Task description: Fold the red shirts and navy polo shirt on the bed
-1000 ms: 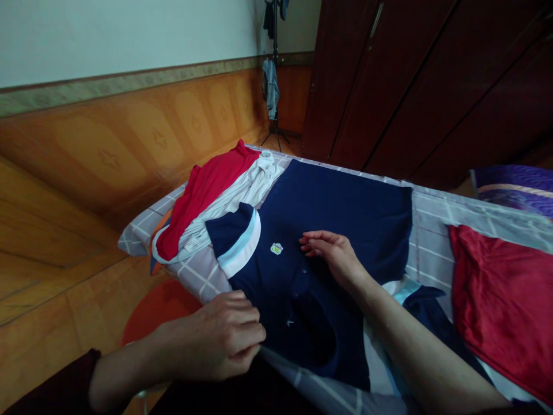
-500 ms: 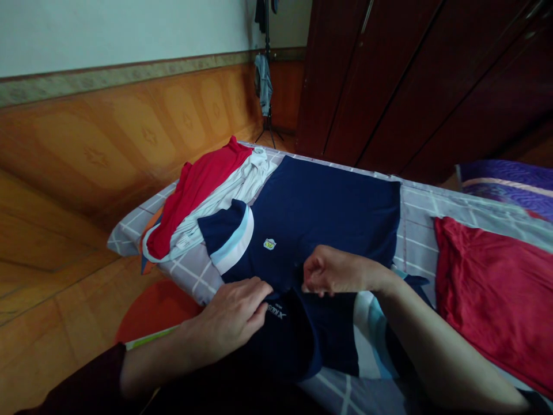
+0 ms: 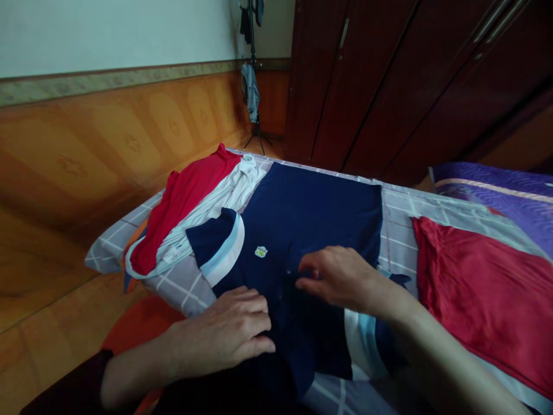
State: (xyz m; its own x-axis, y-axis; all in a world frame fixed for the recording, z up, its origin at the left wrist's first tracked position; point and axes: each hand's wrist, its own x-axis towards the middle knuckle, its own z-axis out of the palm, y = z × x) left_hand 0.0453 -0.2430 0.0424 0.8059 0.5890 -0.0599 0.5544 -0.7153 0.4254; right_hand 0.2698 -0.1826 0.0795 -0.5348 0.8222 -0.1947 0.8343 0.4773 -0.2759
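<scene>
A navy polo shirt [image 3: 319, 202] with white and light-blue sleeve bands and a small chest badge lies spread on a bed with a grey checked sheet [image 3: 395, 230]. My left hand [image 3: 235, 325] rests on the shirt near its collar, fingers bent and slightly apart, holding nothing visible. Over the button placket, my right hand [image 3: 334, 274] has its thumb and fingers apart, with no cloth visibly between them. The collar is dark and partly hidden near my left hand.
Red and white garments [image 3: 185, 199] lie piled at the left edge of the bed. On the right are a red garment [image 3: 484, 288] and a purple cloth [image 3: 496, 184]. An orange-red round stool [image 3: 138, 325] stands lower left. Behind are a coat stand [image 3: 253, 52] and dark wardrobe [image 3: 358, 75].
Both hands have loosened from the collar area, and the collar has dropped flatter. My right hand's fingers have spread. The view has shifted slightly to the right.
</scene>
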